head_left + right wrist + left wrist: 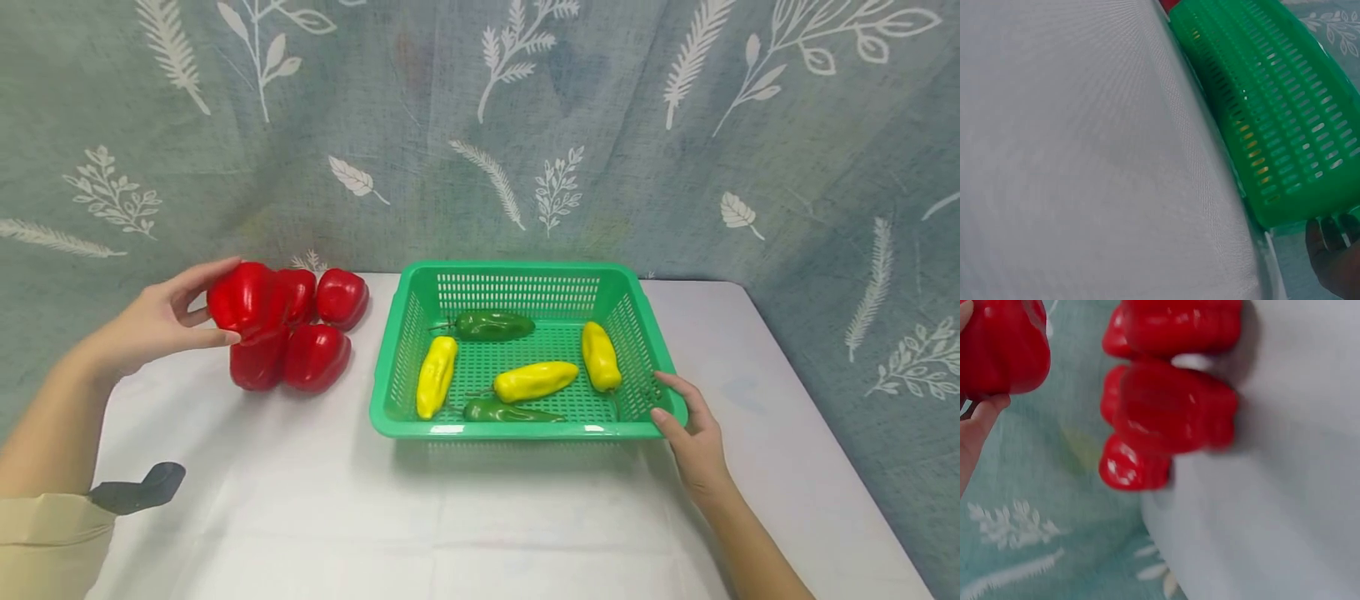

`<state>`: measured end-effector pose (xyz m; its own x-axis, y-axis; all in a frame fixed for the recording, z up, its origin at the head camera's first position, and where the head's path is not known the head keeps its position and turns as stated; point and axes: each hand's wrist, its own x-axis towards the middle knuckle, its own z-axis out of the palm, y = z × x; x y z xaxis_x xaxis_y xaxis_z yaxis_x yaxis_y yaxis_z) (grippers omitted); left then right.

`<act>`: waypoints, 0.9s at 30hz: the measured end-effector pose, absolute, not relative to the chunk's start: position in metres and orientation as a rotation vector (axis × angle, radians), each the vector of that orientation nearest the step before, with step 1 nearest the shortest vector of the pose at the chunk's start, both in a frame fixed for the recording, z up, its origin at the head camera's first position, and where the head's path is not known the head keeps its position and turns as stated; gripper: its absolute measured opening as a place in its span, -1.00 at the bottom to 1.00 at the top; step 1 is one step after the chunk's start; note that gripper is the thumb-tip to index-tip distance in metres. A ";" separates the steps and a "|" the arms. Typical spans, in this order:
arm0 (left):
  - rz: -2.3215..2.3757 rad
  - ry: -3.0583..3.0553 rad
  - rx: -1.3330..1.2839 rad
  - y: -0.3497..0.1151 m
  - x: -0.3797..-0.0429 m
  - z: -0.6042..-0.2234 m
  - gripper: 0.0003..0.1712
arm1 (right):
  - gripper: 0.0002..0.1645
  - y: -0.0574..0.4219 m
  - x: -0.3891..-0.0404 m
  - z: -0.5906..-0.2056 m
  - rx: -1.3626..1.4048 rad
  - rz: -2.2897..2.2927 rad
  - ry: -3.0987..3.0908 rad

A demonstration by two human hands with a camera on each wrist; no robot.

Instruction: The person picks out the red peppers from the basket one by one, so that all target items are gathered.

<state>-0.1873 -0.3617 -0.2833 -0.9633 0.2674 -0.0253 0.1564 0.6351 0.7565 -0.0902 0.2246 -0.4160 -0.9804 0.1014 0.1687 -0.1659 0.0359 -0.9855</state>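
Note:
My left hand (161, 321) grips a red bell pepper (243, 298) between thumb and fingers, raised over the other peppers. In the left wrist view this held bell pepper (1004, 347) sits at the upper left, fingertips at its side. Beneath and beside it are several more red bell peppers (317, 358) on the white table. My right hand (697, 446) holds the rim of a green plastic basket (525, 429) at its front right corner, thumb and forefinger on the edge. Other right fingers (1333, 237) show beside the basket's end in the right wrist view.
Inside the basket lie yellow peppers (536, 381) and green peppers (495, 325), spaced apart. A white cloth (300, 500) covers the table. Behind it hangs a grey-green curtain (420, 183) with white leaf prints, which also runs along the right side.

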 end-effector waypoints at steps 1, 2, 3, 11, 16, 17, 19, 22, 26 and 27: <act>1.230 2.717 0.323 -0.367 -0.185 -0.285 -0.04 | -0.48 0.225 -0.090 -0.416 0.069 2.060 -2.111; 1.224 2.723 0.300 -0.373 -0.182 -0.288 -0.04 | -0.48 0.225 -0.090 -0.416 0.069 2.060 -2.113; 1.216 2.726 0.274 -0.378 -0.181 -0.290 -0.04 | -0.49 0.225 -0.090 -0.416 0.070 2.062 -2.114; 1.223 2.784 0.034 -0.418 -0.167 -0.316 -0.01 | -0.48 0.225 -0.090 -0.417 0.043 2.065 -2.136; 1.150 2.876 0.043 -0.443 -0.161 -0.332 0.02 | -0.48 0.226 -0.090 -0.417 0.034 2.068 -2.138; 1.100 2.897 0.041 -0.446 -0.161 -0.336 0.04 | -0.48 0.227 -0.090 -0.417 0.036 2.071 -2.131; 1.013 2.922 0.019 -0.452 -0.160 -0.343 0.07 | -0.48 0.227 -0.091 -0.417 0.045 2.074 -2.122; 0.944 2.931 -0.026 -0.458 -0.160 -0.354 0.14 | -0.49 0.227 -0.091 -0.418 0.061 2.077 -2.115; 0.931 2.911 -0.043 -0.463 -0.161 -0.369 0.16 | -0.48 0.227 -0.091 -0.419 0.054 2.072 -2.124; 0.919 2.914 -0.044 -0.463 -0.161 -0.373 0.17 | -0.48 0.227 -0.091 -0.419 0.049 2.069 -2.130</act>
<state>-0.1607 -0.4632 -0.3732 -0.9959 -0.0020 -0.0904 -0.0535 0.8192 0.5710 -0.0907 0.2273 -0.4189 -0.9848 0.0952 0.1451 -0.1423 0.0360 -0.9892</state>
